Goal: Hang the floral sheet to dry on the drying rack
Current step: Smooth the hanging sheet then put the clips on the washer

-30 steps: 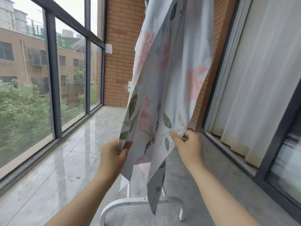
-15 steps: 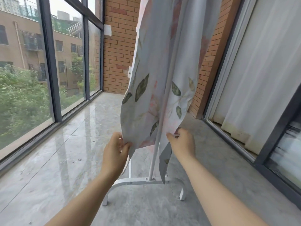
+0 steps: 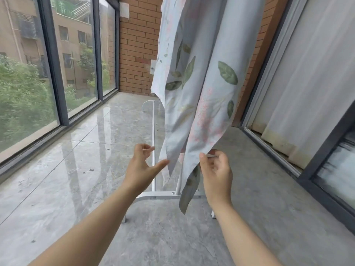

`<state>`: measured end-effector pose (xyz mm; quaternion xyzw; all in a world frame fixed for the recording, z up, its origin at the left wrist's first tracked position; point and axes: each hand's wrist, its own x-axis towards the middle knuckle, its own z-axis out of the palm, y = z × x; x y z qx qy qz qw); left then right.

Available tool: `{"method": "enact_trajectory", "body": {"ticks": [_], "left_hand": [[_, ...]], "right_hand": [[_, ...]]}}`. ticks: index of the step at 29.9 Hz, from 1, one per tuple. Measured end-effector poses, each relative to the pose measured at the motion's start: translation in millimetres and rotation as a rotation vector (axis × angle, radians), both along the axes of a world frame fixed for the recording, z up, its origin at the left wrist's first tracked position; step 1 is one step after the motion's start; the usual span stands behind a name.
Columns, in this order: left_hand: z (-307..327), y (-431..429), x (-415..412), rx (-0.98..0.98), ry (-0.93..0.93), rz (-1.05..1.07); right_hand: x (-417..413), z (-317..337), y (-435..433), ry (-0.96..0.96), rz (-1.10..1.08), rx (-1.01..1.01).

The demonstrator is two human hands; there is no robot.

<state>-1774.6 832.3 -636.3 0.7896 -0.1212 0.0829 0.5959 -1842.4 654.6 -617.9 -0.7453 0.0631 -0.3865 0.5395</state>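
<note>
The floral sheet (image 3: pixel 199 89), pale blue with pink flowers and green leaves, hangs in long folds from above the frame's top; the bar it hangs from is out of view. The white drying rack (image 3: pixel 153 196) shows its curved foot and thin uprights on the floor below it. My left hand (image 3: pixel 141 166) is spread just left of the sheet's lower edge, thumb tip at the cloth. Under the hem, my right hand (image 3: pixel 216 169) has relaxed fingers and its thumb tip touches the fabric. Neither hand grips the sheet.
Tall glass windows (image 3: pixel 48 64) with dark frames run along the left. A brick wall (image 3: pixel 136 45) closes the far end. On the right stands a sliding door with a white curtain (image 3: pixel 307 83). The polished grey floor (image 3: pixel 76 169) stretches left of the rack.
Both hands were pinching the sheet's lower edge; now the fingers have let go and the sheet hangs on its own. The view has dropped and shows more of the rack's base.
</note>
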Motion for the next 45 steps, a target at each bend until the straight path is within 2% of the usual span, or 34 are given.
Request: {"method": "enact_trajectory", "body": {"ticks": [6, 10, 12, 15, 18, 23, 27, 32, 36, 39, 42, 45], "left_hand": [[15, -31, 27, 0.022, -0.013, -0.106], [16, -49, 31, -0.047, -0.117, 0.025], [9, -51, 28, -0.045, -0.151, 0.086], [-11, -47, 19, -0.014, -0.209, 0.066], [-26, -38, 10, 0.064, -0.314, 0.056], [-34, -20, 14, 0.093, -0.269, 0.125], [-48, -7, 13, 0.15, -0.227, 0.104], [-67, -1, 0, 0.185, -0.15, 0.06], [-54, -4, -2, 0.037, -0.134, 0.116], [-55, -5, -4, 0.029, -0.107, 0.108], [-56, -10, -8, -0.068, -0.073, 0.222], [-51, -13, -6, -0.145, -0.066, 0.336]], "right_hand": [[14, 4, -13, 0.102, 0.107, -0.009], [24, 5, -13, 0.104, 0.16, 0.0], [29, -5, -12, 0.141, 0.137, -0.035], [32, -32, -8, 0.185, 0.097, -0.119], [30, -48, -8, 0.159, -0.042, -0.222], [23, -53, -15, 0.078, -0.125, -0.187], [15, -67, -20, 0.114, -0.119, -0.157], [8, -63, -18, 0.062, -0.116, -0.131], [5, -66, -17, 0.028, -0.147, -0.085], [1, -72, -20, 0.035, -0.131, -0.029], [6, -80, -25, 0.127, -0.048, 0.057], [16, -86, -27, 0.262, -0.039, -0.008]]}}
